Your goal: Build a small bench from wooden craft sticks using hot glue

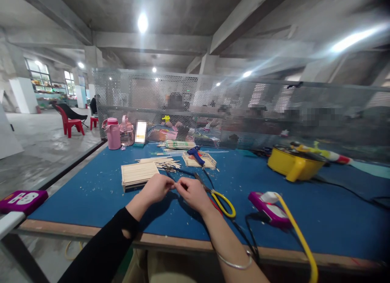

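My left hand (157, 188) and my right hand (193, 192) meet over the blue tabletop, fingertips touching or nearly so. Both are closed in a pinch; anything between the fingertips is too small or hidden to make out. Just beyond my left hand sits a box-like piece made of thin wooden sticks (138, 173). Loose wooden sticks (166, 162) lie behind it. A blue glue gun (196, 156) rests on a small stick-built tray (210, 162). Beside my right hand lie scissors with a yellow loop handle (233, 210), partly covered by the hand.
At right are a purple power strip (282, 218) with a yellow cord and a yellow electric pot (278, 161). A pink jug (113, 134) and a clear bottle (127, 132) stand far left. A perforated metal screen (146, 96) borders the back. Black cables cross near my right forearm.
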Demonstrator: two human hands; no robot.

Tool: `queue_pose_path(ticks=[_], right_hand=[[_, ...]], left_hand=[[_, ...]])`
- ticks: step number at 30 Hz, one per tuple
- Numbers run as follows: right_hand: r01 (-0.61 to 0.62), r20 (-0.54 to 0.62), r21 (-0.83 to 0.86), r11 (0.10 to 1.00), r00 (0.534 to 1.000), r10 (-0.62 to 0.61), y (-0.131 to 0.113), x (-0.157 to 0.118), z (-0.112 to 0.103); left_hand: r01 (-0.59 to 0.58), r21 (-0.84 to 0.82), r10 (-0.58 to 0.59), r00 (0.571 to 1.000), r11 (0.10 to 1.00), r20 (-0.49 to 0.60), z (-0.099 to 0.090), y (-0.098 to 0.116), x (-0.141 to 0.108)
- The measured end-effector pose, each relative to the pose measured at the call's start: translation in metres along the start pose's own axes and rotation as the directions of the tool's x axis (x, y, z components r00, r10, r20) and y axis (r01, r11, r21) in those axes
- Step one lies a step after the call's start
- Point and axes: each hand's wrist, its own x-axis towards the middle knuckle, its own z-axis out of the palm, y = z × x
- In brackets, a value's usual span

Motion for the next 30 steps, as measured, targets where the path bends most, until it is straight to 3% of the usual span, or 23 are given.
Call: queue_pose_path(ticks=[2, 5, 7, 9, 12, 17, 23, 30], right_hand=[[-0.033, -0.184, 0.113, 0.993, 0.981, 0.054, 0.001, 0.0, -0.002], [-0.058, -0.39, 0.211, 0.976, 0.91, 0.138, 0.002, 0.003, -0.002], [-0.097, -0.383, 0.227, 0.969, 0.906, 0.181, 0.002, 0.005, -0.001], [-0.14, -0.295, 0.285, 0.948, 0.928, 0.226, 0.0, 0.006, 0.0], [-0.146, -0.188, 0.384, 0.912, 0.954, 0.232, -0.003, 0.008, -0.001], [-0.022, -0.113, 0.416, 0.909, 0.991, 0.076, -0.006, 0.007, -0.004], [-0.065, -0.099, 0.409, 0.91, 0.988, 0.115, -0.005, 0.007, -0.003], [-0.077, -0.086, 0.414, 0.907, 0.989, 0.124, -0.005, 0.006, -0.003]], left_hand=[[0.183, -0.234, -0.187, 0.982, 0.955, 0.006, 0.001, 0.005, 0.002], [0.35, -0.59, -0.374, 0.923, 0.728, 0.086, 0.002, 0.012, 0.004], [0.354, -0.704, -0.388, 0.914, 0.615, 0.12, 0.002, 0.017, 0.004], [0.347, -0.741, -0.376, 0.917, 0.575, 0.138, 0.002, 0.02, 0.004], [0.337, -0.75, -0.359, 0.923, 0.569, 0.143, 0.004, 0.021, 0.003], [0.347, -0.7, -0.345, 0.926, 0.624, 0.152, 0.008, 0.016, 0.002], [0.387, -0.689, -0.321, 0.919, 0.613, 0.23, 0.01, 0.016, 0.001], [0.38, -0.677, -0.309, 0.923, 0.63, 0.231, 0.009, 0.014, 0.001]])
